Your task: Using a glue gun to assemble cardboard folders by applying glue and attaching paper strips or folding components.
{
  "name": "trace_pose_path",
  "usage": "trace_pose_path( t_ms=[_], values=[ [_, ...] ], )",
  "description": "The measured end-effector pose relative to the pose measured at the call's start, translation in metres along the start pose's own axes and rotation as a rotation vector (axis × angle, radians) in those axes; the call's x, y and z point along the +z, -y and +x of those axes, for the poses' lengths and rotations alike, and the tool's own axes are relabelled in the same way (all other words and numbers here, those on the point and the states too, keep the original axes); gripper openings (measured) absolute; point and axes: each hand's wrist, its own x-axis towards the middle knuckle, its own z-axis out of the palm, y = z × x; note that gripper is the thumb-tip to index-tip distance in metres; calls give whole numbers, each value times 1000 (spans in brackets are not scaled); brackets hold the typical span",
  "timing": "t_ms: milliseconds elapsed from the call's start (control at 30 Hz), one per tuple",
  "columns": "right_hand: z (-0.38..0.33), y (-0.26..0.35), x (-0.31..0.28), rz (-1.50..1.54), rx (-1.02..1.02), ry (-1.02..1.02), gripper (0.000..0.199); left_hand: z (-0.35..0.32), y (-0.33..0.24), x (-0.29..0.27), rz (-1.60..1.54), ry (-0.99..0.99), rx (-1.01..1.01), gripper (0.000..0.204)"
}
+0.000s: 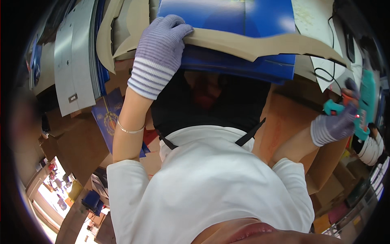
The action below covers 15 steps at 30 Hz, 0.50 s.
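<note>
Strip [264, 47]: wavy, matte tan | left grip [159, 55], ribbed knit: pinching its end | right grip [340, 120]: clasping teal plastic tool [367, 91]

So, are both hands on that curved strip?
No: only the left hand is on the curved strip, while the right hand grips a teal handheld tool.

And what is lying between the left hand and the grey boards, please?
Curved tan pieces lie between the left hand and the grey boards; the head view shows this.
</note>
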Motion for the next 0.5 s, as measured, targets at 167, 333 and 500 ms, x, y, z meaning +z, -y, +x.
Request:
trace_pose_path(
  t_ms=[167, 333, 500],
  values=[
    [-28, 6, 3, -60, 88, 482, 31, 4, -4, 13, -170, 0, -118, 20],
    [-57, -2, 19, -214, 178, 602, 37, 6, -5, 13, -187, 22, -123, 21],
    [-75, 2, 59, -49, 143, 762, 33, 3, 0, 5, -300, 47, -125, 22]
  ],
)
